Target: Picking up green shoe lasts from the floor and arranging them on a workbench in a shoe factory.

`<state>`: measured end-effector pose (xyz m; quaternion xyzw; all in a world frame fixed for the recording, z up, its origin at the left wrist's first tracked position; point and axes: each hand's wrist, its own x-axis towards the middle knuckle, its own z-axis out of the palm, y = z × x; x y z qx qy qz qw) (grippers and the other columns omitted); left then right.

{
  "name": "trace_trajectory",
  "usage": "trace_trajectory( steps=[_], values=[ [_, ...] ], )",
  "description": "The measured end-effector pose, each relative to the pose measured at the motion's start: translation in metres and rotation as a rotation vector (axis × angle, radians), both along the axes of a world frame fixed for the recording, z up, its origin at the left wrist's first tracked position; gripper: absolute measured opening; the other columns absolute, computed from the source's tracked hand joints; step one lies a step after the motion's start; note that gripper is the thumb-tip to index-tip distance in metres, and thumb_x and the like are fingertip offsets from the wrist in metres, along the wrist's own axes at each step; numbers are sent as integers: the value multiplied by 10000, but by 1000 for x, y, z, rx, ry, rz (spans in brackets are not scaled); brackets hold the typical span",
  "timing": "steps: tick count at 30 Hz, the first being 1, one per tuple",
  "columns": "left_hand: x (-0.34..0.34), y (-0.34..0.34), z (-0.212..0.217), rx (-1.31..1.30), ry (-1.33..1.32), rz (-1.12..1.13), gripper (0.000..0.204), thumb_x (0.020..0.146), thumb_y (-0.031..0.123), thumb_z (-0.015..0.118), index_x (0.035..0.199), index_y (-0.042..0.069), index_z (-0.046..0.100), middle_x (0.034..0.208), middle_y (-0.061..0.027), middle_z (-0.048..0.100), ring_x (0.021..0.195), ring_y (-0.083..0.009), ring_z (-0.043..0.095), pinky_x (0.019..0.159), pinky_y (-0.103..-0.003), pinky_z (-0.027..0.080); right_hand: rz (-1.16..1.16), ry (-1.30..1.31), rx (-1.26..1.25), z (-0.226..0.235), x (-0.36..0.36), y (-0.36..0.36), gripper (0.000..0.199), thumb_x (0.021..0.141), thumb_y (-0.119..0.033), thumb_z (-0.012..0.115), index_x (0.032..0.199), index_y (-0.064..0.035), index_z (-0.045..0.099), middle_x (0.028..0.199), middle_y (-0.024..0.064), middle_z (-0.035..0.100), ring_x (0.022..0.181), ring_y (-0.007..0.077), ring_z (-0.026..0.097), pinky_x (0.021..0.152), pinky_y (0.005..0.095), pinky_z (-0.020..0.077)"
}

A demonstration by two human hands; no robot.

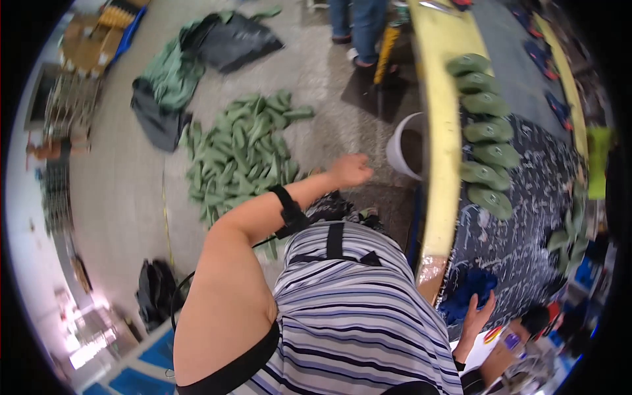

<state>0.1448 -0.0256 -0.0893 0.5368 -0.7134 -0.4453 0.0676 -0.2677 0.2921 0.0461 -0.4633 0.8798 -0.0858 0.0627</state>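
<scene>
My left hand (351, 171) is held out over the floor, short of a white bucket (399, 146). Motion smears its fingers, and I see nothing in it. A black strap circles that forearm. At the lower right, my right hand (476, 320) has its fingers spread beside a crumpled dark blue thing (471, 293) on the table; I cannot tell whether they touch. Several green foot-shaped pieces that look like shoe lasts (488, 130) stand in a row along the table's near side.
A big heap of similar green pieces (240, 151) lies on the floor, with green and dark sacks (230, 43) beyond it. The yellow table edge (442, 131) runs along my right. Another person's legs (359, 26) stand ahead, near a yellow-and-black pole (387, 56). Dark blue shoes (558, 110) sit far right.
</scene>
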Motion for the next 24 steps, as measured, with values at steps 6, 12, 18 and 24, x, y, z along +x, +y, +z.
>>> trace_trajectory(
  steps=[6,12,18,24],
  values=[
    [209,70,-107,306,-188,494,406,724,345,614,940,2,649,916,-214,645,859,-353,621,765,-405,480,362,-465,21,-18,147,-181,323,826,-27,587,1131,61,532,1066,178,599,1004,268,575,904,334,424],
    [335,158,-159,473,-200,797,351,711,307,599,860,-6,654,881,-242,631,879,-387,606,794,-432,472,927,-460,316,-70,302,-313,339,796,-56,640,1113,13,541,1003,177,608,927,312,596,820,363,467],
    [414,178,-207,529,-360,930,320,729,271,591,904,8,639,891,-236,632,886,-388,601,797,-432,473,1025,-589,530,-140,382,-392,284,830,-93,603,1082,20,537,939,184,626,872,316,624,770,373,492],
    [402,114,-305,291,-186,1007,349,766,225,584,1016,-17,609,775,-233,614,791,-379,617,712,-417,475,1091,-704,785,-342,475,-436,269,835,-176,590,1015,20,550,868,236,630,799,384,626,692,437,500]
  ],
)
